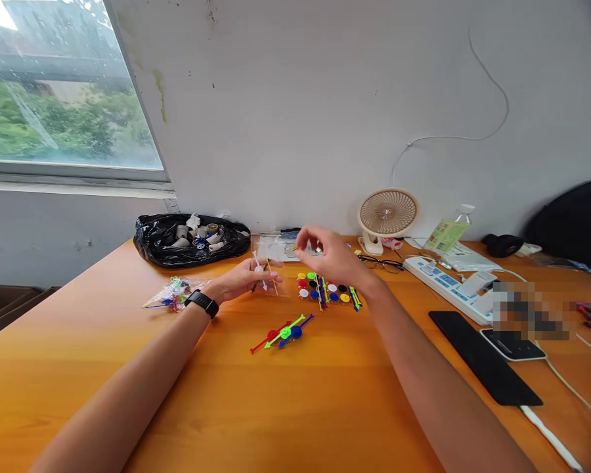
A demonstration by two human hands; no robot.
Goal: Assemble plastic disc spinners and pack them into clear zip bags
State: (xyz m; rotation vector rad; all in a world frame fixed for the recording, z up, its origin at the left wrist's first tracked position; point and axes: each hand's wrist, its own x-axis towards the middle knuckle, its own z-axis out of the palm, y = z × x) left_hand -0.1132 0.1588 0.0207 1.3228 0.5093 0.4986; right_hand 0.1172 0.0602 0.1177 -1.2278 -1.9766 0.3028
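Observation:
My left hand [240, 278], with a black watch on its wrist, grips a clear plastic bag [278, 286]. A white arrow spinner [259, 269] and a yellow arrow [272, 276] show at the bag. To its right, my right hand [328, 253] is raised with thumb and fingers curled together; anything between the fingertips is too small to make out. Below it lie rows of coloured round discs [333, 297] and several coloured arrows [355, 299]. Nearer me, a red spinner [270, 337], a green spinner [285, 332] and a blue spinner [297, 332] lie side by side.
A filled clear bag [175, 295] lies beside my left forearm. Behind is a black trash bag [150, 240]. A fan [388, 213], glasses [381, 264], bottle [446, 233], power strip [443, 286] and black slab [482, 355] stand or lie to the right.

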